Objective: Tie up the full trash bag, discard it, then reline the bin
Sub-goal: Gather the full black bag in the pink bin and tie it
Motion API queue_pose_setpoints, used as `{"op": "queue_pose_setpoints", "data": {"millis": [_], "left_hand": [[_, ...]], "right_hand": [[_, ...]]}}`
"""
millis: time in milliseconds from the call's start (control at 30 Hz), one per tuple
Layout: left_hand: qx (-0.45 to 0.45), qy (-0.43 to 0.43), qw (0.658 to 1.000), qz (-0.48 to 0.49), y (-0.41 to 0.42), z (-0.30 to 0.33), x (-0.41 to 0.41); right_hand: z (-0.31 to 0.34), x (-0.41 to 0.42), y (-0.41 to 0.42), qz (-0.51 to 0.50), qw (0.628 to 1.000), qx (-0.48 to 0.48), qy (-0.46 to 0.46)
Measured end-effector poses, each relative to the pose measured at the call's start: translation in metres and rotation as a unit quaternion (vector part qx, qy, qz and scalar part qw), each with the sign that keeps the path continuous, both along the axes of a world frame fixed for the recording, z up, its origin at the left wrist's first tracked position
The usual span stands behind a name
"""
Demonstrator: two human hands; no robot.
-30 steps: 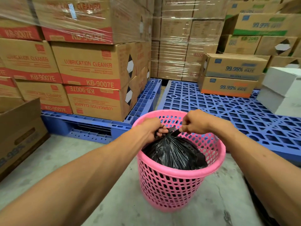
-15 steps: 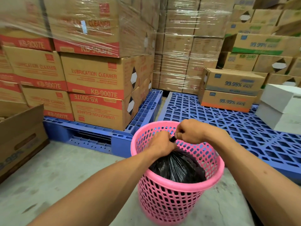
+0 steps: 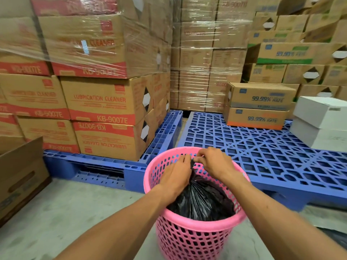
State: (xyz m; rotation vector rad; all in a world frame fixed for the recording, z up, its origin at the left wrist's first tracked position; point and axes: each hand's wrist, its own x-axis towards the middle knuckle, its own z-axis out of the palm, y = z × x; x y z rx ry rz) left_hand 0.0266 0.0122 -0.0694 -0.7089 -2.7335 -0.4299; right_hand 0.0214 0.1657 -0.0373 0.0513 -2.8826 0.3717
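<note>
Both hands are in over the pink bin (image 3: 195, 239), working the gathered neck of the black trash bag (image 3: 202, 201). The left hand (image 3: 176, 175) is closed around the neck from the left, and the right hand (image 3: 212, 164) pinches the tip of the plastic between fingers and thumb. The bag sits down inside the bin, its bulk below the rim, and the bin stands on the concrete floor (image 3: 56, 212).

Here is the risk as I read it: that pinched tip is small, so if the right hand slips, the twist may spring loose and the neck open again. Pull too hard and the thin plastic could tear at the gather. The bin looks light too, and an upward tug might tip it or lift it with the bag.

Around it, a blue pallet (image 3: 281, 156) lies just beyond and to the right, mostly bare on its near part. Another blue pallet (image 3: 105, 171) to the left carries cardboard boxes (image 3: 105, 113) stacked high and partly wrapped in film. White boxes (image 3: 323, 122) sit far right. An open carton (image 3: 20, 177) stands near left. The floor on the near left looks free for lifting the bag out.
</note>
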Motion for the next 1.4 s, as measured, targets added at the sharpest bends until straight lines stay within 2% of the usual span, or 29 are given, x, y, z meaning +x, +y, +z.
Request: {"op": "queue_pose_setpoints", "data": {"millis": [100,200,267,300,333,400,433,500,533,700,767,867,1000,1100,1267,1400], "left_hand": [[0.014,-0.012,1.000,0.005,-0.004,0.000,0.000],[0.044,-0.010,0.997,0.055,-0.004,0.004,0.003],[0.101,-0.100,0.979,0.144,0.001,0.011,0.001],[0.159,-0.175,0.954,0.186,0.004,0.014,-0.002],[0.255,-0.258,0.909,0.204,0.008,0.017,-0.007],[0.427,-0.400,0.786,0.199,0.013,0.018,-0.015],[0.467,-0.454,0.736,0.186,0.013,0.018,-0.014],[0.491,-0.487,0.702,0.170,0.013,0.016,-0.013],[0.496,-0.491,0.697,0.161,0.013,0.015,-0.013],[0.520,-0.479,0.690,0.155,0.008,0.009,-0.022],[0.507,-0.469,0.706,0.156,0.006,0.010,-0.020],[0.464,-0.446,0.749,0.159,0.003,0.010,-0.017],[0.439,-0.439,0.770,0.146,0.001,0.009,-0.016],[0.417,-0.431,0.789,0.137,0.000,0.010,-0.013],[0.382,-0.421,0.816,0.101,-0.003,0.013,-0.010],[0.316,-0.386,0.861,0.104,-0.013,0.010,-0.008]], "right_hand": [[-0.018,-0.008,-0.003,-0.014,0.993,-0.102,-0.058],[-0.029,-0.016,-0.007,0.008,0.989,-0.109,-0.099],[-0.032,-0.021,-0.008,0.035,0.986,-0.110,-0.116],[-0.033,-0.024,-0.006,0.041,0.986,-0.110,-0.119],[-0.036,-0.027,-0.003,0.040,0.986,-0.114,-0.116],[-0.036,-0.025,0.002,0.024,0.985,-0.131,-0.105],[-0.036,-0.024,0.005,0.021,0.985,-0.137,-0.104],[-0.034,-0.020,0.009,0.021,0.981,-0.157,-0.113],[-0.035,-0.019,0.011,0.024,0.978,-0.174,-0.116],[-0.028,-0.016,0.016,0.062,0.962,-0.250,-0.088],[-0.024,-0.012,0.017,0.088,0.954,-0.272,-0.090],[-0.020,-0.007,0.015,0.115,0.950,-0.273,-0.101],[-0.013,-0.002,0.012,0.131,0.947,-0.273,-0.108],[-0.012,0.001,0.009,0.141,0.961,-0.213,-0.101],[-0.018,0.001,0.004,0.126,0.989,-0.014,-0.071],[-0.017,0.004,0.003,0.101,0.990,0.038,-0.086]]}}
